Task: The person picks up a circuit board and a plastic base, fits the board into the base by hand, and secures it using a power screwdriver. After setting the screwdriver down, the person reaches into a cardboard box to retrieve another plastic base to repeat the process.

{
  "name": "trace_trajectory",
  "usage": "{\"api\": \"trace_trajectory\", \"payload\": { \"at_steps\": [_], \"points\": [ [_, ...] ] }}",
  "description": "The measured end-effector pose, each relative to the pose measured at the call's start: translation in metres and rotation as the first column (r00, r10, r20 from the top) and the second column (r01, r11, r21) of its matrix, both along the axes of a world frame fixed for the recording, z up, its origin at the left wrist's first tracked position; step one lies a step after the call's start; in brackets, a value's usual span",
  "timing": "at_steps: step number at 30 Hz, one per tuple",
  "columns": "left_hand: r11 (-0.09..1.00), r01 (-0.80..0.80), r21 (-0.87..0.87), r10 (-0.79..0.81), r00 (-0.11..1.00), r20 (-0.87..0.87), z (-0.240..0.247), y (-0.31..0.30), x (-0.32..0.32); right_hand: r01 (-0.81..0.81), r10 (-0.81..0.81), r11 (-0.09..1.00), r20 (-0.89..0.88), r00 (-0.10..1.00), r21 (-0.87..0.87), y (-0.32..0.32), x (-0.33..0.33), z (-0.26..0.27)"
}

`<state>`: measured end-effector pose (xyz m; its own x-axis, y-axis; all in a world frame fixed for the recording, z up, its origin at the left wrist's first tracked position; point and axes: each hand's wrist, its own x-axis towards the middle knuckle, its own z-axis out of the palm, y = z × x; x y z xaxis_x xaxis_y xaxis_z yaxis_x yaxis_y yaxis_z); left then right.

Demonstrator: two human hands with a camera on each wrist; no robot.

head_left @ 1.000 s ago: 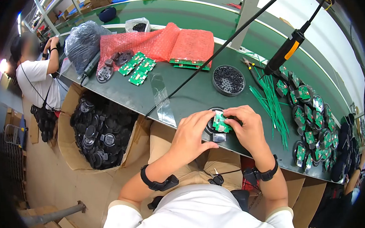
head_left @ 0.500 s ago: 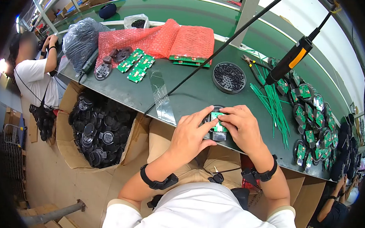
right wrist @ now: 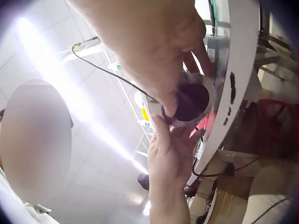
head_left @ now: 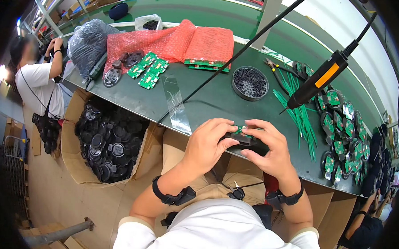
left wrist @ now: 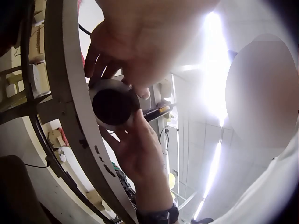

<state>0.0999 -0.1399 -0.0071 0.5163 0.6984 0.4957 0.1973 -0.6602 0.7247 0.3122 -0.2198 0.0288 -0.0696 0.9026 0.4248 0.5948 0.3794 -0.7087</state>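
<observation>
Between both hands, a round black plastic housing [head_left: 246, 142] is tilted up at the table's front edge, its dark side toward me. A bit of green circuit board [head_left: 240, 129] shows at its far side; the rest is hidden. My left hand [head_left: 205, 144] grips the housing's left side, thumb on the near face and fingers behind. On the other side my right hand [head_left: 272, 149] holds it with thumb below and fingers over the top. The left wrist view shows the housing's round dark face [left wrist: 111, 107] with fingers around its rim.
An electric screwdriver [head_left: 315, 79] hangs at the right above green zip ties [head_left: 297, 116]. Behind the hands stands a round dish of small black parts [head_left: 250, 83]. Assembled units [head_left: 342, 131] crowd the right side; loose boards [head_left: 153, 74] lie left. A carton of black housings [head_left: 113, 146] stands below.
The housing, earlier flat on the table with the green board facing up, is now tilted up with its dark side toward me. Both hands have shifted their grip; the hanging screwdriver has swung.
</observation>
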Motion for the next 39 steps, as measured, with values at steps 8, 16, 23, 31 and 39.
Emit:
{"api": "trace_trajectory", "payload": {
  "at_steps": [8, 16, 23, 31, 39],
  "points": [
    [0.998, -0.040, 0.050, 0.037, 0.998, 0.050, 0.004, -0.007, 0.014, 0.126, -0.127, 0.990, 0.015, 0.992, 0.063, 0.005, -0.004, -0.017],
    [0.994, -0.079, 0.080, 0.074, 0.995, 0.071, 0.003, -0.009, 0.019, 0.160, -0.155, 0.983, -0.058, 0.986, 0.091, 0.006, -0.007, -0.017],
    [0.990, -0.094, 0.104, 0.090, 0.995, 0.042, 0.006, -0.010, 0.018, 0.161, -0.158, 0.984, -0.048, 0.986, 0.076, 0.006, -0.007, -0.014],
    [0.988, -0.102, 0.119, 0.100, 0.995, 0.026, 0.009, -0.011, 0.019, 0.152, -0.148, 0.987, -0.070, 0.986, 0.052, 0.006, -0.006, -0.014],
    [0.983, -0.116, 0.145, 0.115, 0.993, 0.018, 0.008, -0.012, 0.020, 0.157, -0.156, 0.988, -0.066, 0.986, 0.010, 0.004, -0.008, -0.011]
  ]
}}
